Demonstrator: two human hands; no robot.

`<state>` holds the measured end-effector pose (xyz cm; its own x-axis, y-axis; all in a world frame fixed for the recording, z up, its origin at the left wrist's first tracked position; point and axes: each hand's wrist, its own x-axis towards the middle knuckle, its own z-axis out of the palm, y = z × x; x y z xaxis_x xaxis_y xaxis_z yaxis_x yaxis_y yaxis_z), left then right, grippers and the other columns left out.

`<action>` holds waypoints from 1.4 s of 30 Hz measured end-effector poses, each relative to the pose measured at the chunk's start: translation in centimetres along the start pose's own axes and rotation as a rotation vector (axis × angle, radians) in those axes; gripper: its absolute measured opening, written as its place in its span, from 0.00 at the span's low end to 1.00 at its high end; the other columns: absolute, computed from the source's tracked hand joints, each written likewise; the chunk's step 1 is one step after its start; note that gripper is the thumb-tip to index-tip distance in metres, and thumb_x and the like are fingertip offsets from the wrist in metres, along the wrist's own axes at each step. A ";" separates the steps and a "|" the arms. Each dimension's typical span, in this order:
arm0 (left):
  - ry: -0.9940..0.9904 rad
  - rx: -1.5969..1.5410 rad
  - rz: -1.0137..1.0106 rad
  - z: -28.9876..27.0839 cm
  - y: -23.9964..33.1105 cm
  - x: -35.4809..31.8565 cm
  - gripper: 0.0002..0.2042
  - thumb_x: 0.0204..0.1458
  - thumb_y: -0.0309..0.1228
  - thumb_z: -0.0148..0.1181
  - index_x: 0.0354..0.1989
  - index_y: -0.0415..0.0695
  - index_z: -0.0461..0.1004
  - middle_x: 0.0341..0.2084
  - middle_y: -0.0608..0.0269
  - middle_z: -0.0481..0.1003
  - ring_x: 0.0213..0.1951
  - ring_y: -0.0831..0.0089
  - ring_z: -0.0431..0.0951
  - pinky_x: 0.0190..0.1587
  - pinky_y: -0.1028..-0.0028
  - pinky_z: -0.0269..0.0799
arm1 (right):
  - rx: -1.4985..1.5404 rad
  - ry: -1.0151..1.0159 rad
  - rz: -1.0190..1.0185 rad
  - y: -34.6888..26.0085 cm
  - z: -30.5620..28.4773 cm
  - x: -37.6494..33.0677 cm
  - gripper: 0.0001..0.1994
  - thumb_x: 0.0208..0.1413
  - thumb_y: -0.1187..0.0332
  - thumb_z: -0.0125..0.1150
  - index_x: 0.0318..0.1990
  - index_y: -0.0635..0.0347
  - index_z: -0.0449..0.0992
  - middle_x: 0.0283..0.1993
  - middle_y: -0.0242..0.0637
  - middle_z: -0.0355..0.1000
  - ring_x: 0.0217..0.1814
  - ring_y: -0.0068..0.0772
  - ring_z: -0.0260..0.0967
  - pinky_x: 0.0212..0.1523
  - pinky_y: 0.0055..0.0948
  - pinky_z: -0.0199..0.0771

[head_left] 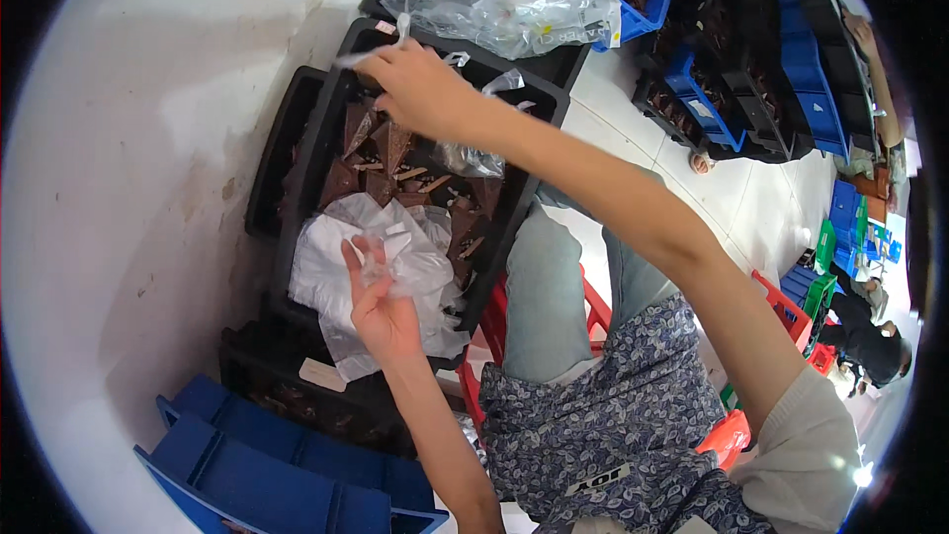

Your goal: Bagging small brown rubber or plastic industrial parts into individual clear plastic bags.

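My right hand [420,89] reaches over the far end of a black crate [331,114], its fingers closed on a thin strip of whitish plastic [403,26]. Below it, brown pointed pieces [392,141] lie in the crate with some pale sticks. My left hand [386,316] is above a pile of thin clear plastic bags [326,252] on the crate's near part. Its thumb and fingers pinch a crumpled piece of clear plastic, partly hidden by the fingers. Another clear bag [470,160] sits in the crate under my right forearm.
A large clear plastic bag [494,5] lies on another black crate behind. Blue crates [267,465] stand at the lower left, beside the white wall [129,188]. Stacked crates [736,69] stand at the right. A red stool [596,309] is under me. Another person [870,331] is far right.
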<state>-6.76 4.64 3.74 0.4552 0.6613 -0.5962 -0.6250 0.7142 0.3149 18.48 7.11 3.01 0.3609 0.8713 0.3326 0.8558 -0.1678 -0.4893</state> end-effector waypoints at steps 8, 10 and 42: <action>-0.193 0.831 0.173 4.7 -1.1 -1.6 0.36 0.39 0.09 0.48 0.62 0.43 0.52 0.62 0.54 0.54 0.62 0.62 0.56 0.61 0.68 0.55 | 0.857 -0.367 0.604 -6.6 -4.5 -10.6 0.12 0.50 0.65 0.60 0.30 0.69 0.73 0.22 0.30 0.68 0.26 0.16 0.64 0.29 0.21 0.66; -0.151 0.947 0.246 3.8 -1.1 -1.7 0.28 0.45 0.13 0.53 0.58 0.40 0.59 0.55 0.54 0.64 0.54 0.69 0.66 0.53 0.73 0.63 | 0.904 -0.279 0.666 -6.6 -4.8 -10.8 0.10 0.50 0.67 0.60 0.29 0.67 0.74 0.22 0.28 0.68 0.27 0.16 0.64 0.31 0.20 0.66; 0.144 0.755 -0.012 5.8 -2.8 -2.6 0.07 0.54 0.30 0.55 0.33 0.38 0.73 0.31 0.63 0.74 0.35 0.76 0.74 0.37 0.77 0.72 | 1.237 -0.239 0.891 -8.5 -6.9 -10.6 0.10 0.42 0.77 0.64 0.31 0.63 0.68 0.30 0.32 0.71 0.32 0.20 0.68 0.34 0.21 0.68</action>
<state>-2.48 2.23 8.67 0.3401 0.6528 -0.6769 0.0056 0.7184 0.6956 9.91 -3.85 9.19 0.4023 0.7707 -0.4941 -0.4734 -0.2868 -0.8329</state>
